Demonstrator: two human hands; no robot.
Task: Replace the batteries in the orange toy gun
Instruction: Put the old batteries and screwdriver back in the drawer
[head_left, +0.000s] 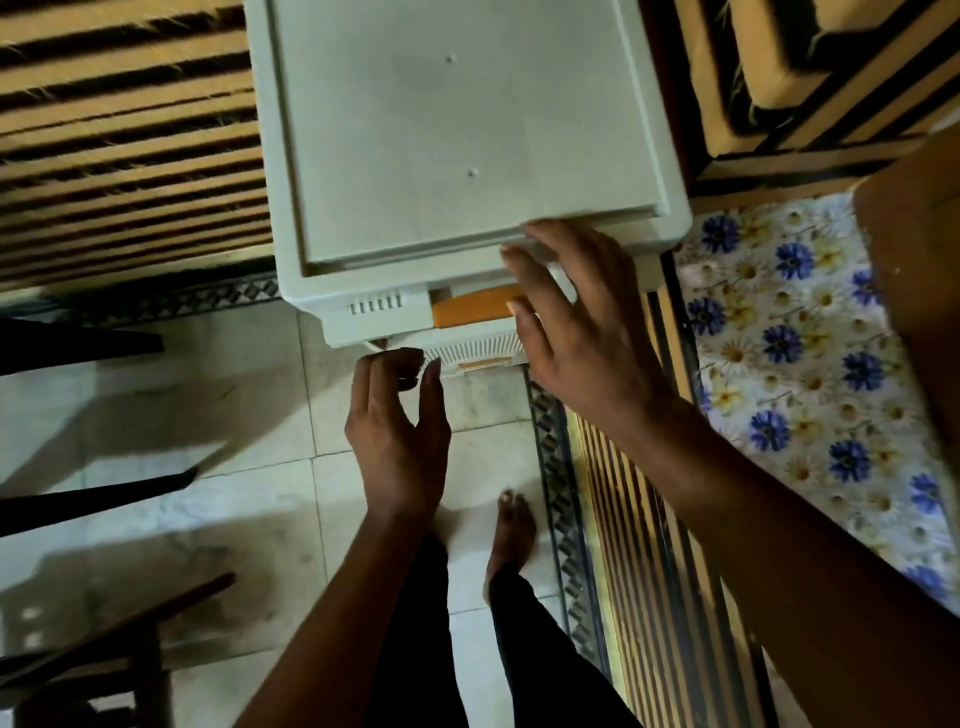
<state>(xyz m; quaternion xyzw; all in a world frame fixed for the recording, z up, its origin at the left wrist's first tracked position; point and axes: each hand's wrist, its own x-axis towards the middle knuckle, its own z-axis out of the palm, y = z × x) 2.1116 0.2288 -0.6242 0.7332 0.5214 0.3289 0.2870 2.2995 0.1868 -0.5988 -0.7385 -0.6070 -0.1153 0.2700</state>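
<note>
My right hand (576, 332), spread, rests on the cabinet (441, 156) at twelve o'clock; my left hand (400, 415), loosely curled, empty, should pull the drawer (483, 349) squarely.

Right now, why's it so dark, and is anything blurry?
Head view: dim; bright patches and dark shadows cross the floor tiles; the white drawer unit is brightest; left hand and right hand look slightly soft; the wide lens bends its edges.

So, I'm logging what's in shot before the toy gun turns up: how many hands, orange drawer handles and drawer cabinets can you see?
Hands: 2, the left hand and the right hand
Orange drawer handles: 2, the upper handle and the lower handle
White cabinets: 1, the drawer cabinet
Total: 5
</note>
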